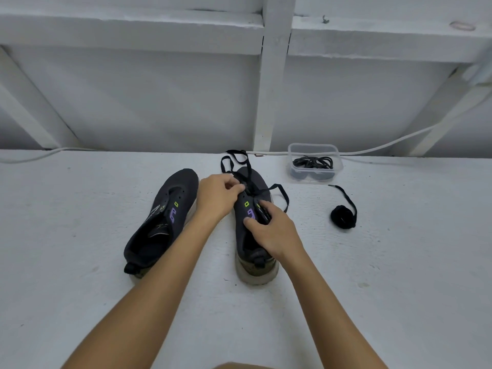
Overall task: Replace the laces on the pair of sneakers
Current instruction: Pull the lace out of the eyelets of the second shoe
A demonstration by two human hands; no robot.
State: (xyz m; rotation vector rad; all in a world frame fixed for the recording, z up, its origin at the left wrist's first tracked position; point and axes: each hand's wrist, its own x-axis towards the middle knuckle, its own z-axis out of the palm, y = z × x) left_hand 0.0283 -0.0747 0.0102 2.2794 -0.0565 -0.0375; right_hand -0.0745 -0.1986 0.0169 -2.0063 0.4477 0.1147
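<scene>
Two dark sneakers with purple and green marks stand on a white surface. The left sneaker [162, 222] has no lace in its eyelets. The right sneaker [251, 235] has a black flat lace [241, 162] threaded near its toe, with loose ends trailing beyond the toe and to the right. My left hand [219, 195] pinches this lace at the front eyelets. My right hand [271, 230] grips the right sneaker's tongue and eyelet flap, thumb on the left side. A rolled black lace [343, 217] lies to the right.
A clear plastic box [315, 163] holding black laces sits behind the right sneaker near the wall. A white cable [386, 146] runs along the back edge of the surface. White beams and a shelf rise behind.
</scene>
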